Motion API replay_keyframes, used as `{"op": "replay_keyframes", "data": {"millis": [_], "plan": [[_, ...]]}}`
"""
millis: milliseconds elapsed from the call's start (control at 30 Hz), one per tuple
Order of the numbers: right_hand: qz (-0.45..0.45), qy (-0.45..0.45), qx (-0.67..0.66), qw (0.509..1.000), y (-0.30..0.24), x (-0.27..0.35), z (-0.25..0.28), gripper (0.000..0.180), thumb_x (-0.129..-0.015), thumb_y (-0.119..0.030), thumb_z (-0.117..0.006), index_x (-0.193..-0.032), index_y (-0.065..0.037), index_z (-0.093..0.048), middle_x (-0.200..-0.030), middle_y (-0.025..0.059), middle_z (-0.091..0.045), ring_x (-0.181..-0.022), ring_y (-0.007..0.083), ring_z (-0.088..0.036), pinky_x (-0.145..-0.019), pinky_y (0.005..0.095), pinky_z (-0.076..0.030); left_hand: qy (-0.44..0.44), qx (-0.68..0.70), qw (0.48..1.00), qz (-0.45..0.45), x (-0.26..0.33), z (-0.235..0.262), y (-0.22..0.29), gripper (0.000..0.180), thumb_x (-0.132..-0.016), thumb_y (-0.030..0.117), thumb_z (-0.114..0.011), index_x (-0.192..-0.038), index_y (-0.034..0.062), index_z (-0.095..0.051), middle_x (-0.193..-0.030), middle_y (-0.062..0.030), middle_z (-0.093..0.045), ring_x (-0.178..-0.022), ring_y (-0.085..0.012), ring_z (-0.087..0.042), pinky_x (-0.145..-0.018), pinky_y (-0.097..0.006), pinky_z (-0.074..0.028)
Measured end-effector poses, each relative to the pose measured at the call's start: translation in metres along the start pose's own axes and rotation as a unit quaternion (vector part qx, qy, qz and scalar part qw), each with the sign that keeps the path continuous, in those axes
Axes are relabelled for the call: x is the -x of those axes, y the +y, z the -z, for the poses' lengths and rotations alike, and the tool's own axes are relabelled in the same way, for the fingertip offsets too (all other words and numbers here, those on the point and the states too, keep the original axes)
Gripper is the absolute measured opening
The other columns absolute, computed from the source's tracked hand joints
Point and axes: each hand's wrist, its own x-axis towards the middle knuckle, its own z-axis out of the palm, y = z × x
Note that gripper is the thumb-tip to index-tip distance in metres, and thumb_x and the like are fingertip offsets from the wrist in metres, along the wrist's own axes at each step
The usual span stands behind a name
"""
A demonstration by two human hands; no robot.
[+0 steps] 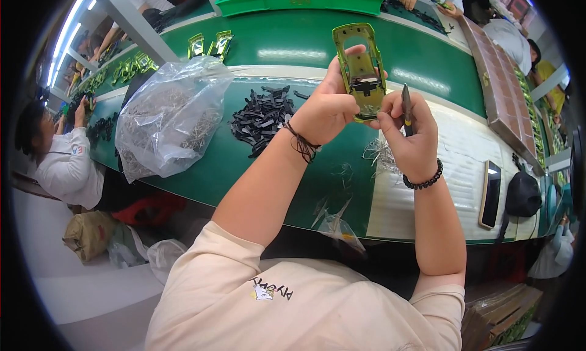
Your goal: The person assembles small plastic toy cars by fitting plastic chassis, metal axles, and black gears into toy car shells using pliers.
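Note:
My left hand [332, 104] grips a shiny yellow-green plastic shell [365, 64], shaped like a toy car body, and tilts it upright above the bench. A black part lies across the inside of the shell. At its lower edge, my right hand [410, 134] pinches thumb and forefinger close together; anything between those tips is too small to make out. A slim dark tool with a pointed tip [407, 105] stands up from the same hand, held by the other fingers. Below sits a small heap of thin silvery metal pieces [383, 154]. Left of my forearm lies a pile of black plastic parts [262, 116].
A clear plastic bag [171, 119] of thin metal pieces rests on the left. Several green shells [220, 44] and a green bin [299, 2] are farther back. On the right are a phone [490, 194], a black pouch [523, 193] and a brown divided tray [503, 95]. Co-workers sit around.

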Motion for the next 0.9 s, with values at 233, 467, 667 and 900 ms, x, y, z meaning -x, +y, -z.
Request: {"op": "replay_keyframes", "data": {"millis": [233, 467, 667, 900], "plan": [[0.023, -0.033, 0.079, 0.996, 0.003, -0.001, 0.004, 0.02, -0.084, 0.014, -0.059, -0.094, -0.001, -0.049, -0.085, 0.0029, -0.054, -0.077, 0.0068, -0.051, -0.074, 0.0235, -0.056, -0.012, -0.014, 1.0, 0.02, -0.001, -0.003, 0.001, 0.084, -0.079, -0.011, -0.047, -0.15, 0.025, -0.02, -0.135, -0.0133, -0.049, -0.117, -0.0269, -0.058, -0.079, -0.041, -0.06], [-0.048, 0.029, -0.003, 0.998, 0.011, -0.001, -0.004, 0.018, -0.085, 0.013, -0.059, -0.094, 0.0, -0.048, -0.089, 0.0022, -0.053, -0.08, 0.0064, -0.052, -0.074, 0.0272, -0.061, 0.014, -0.098, 0.995, 0.023, 0.0, -0.008, 0.0, 0.083, -0.082, -0.013, -0.046, -0.152, 0.0231, -0.021, -0.135, -0.0142, -0.051, -0.116, -0.0277, -0.059, -0.087, -0.043, -0.057], [-0.054, 0.014, -0.037, 0.998, 0.006, -0.001, -0.003, 0.019, -0.086, 0.012, -0.058, -0.092, -0.001, -0.046, -0.092, 0.0026, -0.054, -0.084, 0.006, -0.053, -0.076, 0.0274, -0.061, -0.008, -0.034, 0.999, 0.04, -0.002, -0.004, 0.007, 0.089, -0.072, -0.014, -0.044, -0.151, 0.0223, -0.023, -0.133, -0.0175, -0.052, -0.116, -0.0307, -0.059, -0.086, -0.043, -0.057], [-0.026, 0.001, -0.006, 1.0, 0.008, 0.0, 0.0, 0.019, -0.087, 0.012, -0.058, -0.092, -0.002, -0.046, -0.093, 0.0028, -0.054, -0.085, 0.0065, -0.054, -0.076, 0.0269, -0.061, -0.005, -0.043, 0.999, 0.033, 0.001, -0.008, 0.008, 0.093, -0.07, -0.013, -0.046, -0.153, 0.0216, -0.025, -0.135, -0.0155, -0.053, -0.121, -0.0292, -0.057, -0.094, -0.041, -0.052]]}}
